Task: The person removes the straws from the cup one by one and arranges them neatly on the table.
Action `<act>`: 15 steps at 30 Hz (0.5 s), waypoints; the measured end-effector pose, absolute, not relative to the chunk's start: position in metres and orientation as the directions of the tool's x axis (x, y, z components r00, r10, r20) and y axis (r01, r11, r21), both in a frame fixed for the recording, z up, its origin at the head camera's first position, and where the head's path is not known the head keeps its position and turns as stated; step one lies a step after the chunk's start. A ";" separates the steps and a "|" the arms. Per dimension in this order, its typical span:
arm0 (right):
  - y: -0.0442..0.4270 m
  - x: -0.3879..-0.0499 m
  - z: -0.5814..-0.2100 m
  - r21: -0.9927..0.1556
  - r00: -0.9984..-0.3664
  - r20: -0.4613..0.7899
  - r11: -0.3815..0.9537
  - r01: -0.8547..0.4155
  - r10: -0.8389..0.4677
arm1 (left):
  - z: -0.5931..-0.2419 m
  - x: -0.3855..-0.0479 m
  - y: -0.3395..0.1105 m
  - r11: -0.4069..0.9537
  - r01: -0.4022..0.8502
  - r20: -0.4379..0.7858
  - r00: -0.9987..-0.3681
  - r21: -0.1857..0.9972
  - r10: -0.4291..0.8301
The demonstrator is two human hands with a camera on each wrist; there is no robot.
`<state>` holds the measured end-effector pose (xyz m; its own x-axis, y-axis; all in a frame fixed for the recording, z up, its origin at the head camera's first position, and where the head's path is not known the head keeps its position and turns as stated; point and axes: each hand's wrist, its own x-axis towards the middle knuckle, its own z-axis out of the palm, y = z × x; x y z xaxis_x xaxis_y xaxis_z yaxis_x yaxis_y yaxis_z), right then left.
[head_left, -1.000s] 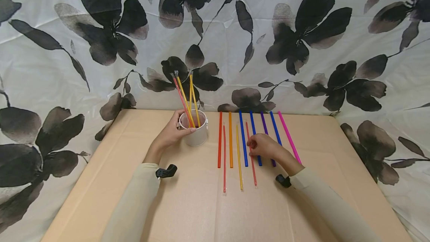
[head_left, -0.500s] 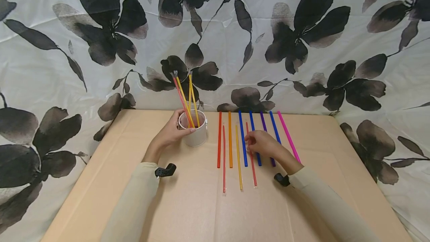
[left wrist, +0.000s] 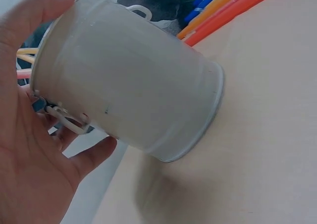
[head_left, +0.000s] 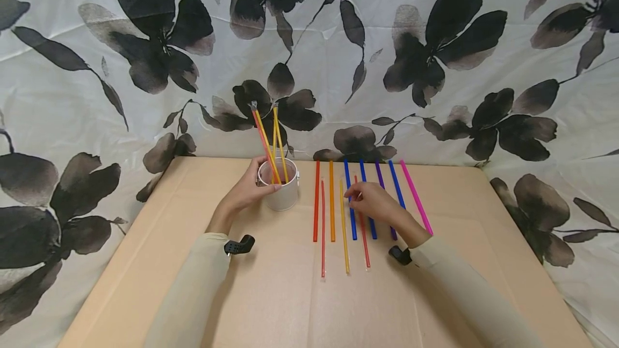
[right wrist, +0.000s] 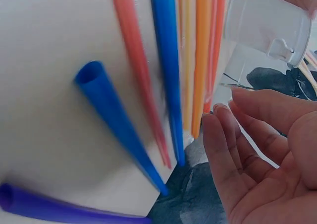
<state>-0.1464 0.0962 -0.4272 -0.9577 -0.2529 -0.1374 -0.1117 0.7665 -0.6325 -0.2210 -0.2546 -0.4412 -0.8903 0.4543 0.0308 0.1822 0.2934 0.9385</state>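
Note:
My left hand (head_left: 244,189) grips a small white metal pail (head_left: 282,197) by its rim and side; in the left wrist view the thumb and fingers wrap the pail (left wrist: 133,75). Several thin yellow straws (head_left: 276,138) and a red one (head_left: 263,141) lean inside it. Over the row of straws hovers my right hand (head_left: 374,203), fingers loosely bent with nothing between them. Beneath or beside it lie a blue straw (head_left: 353,224), a thin red straw (head_left: 365,240) and a thin yellow straw (head_left: 345,230). The right wrist view shows the thumb apart from the fingers.
Left of these lie an orange straw (head_left: 331,203), a thick red straw (head_left: 316,203) and a thin red one. A purple straw (head_left: 393,232), more blue ones and a pink straw (head_left: 416,197) lie rightward. Floral cloth (head_left: 358,117) hangs behind the table (head_left: 271,294).
My right hand has shifted a little to the left over the straws. In the pail, the red straw's top now stands closer to a yellow one. My left hand keeps its place.

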 end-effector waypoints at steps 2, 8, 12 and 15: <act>0.093 -0.148 -0.426 -0.635 -0.960 -0.117 0.763 -0.123 -0.253 | -0.443 -0.221 -0.255 0.291 0.173 0.025 -0.893 0.941 0.450; 0.082 -0.154 -0.420 -0.675 -0.965 -0.042 0.720 -0.163 -0.258 | -0.444 -0.220 -0.256 0.300 0.158 0.009 -0.897 0.941 0.442; 0.074 -0.159 -0.415 -0.698 -0.967 -0.004 0.694 -0.179 -0.254 | -0.444 -0.221 -0.256 0.293 0.143 -0.003 -0.895 0.945 0.445; 0.067 -0.163 -0.412 -0.719 -0.971 0.006 0.674 -0.172 -0.241 | -0.444 -0.222 -0.256 0.282 0.136 -0.005 -0.894 0.950 0.448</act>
<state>-0.1631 0.0667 -0.4116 -0.9705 -0.2409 0.0061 -0.1718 0.6739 -0.7186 -0.2217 -0.2564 -0.4443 -0.8938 0.4485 -0.0049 0.1365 0.2822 0.9496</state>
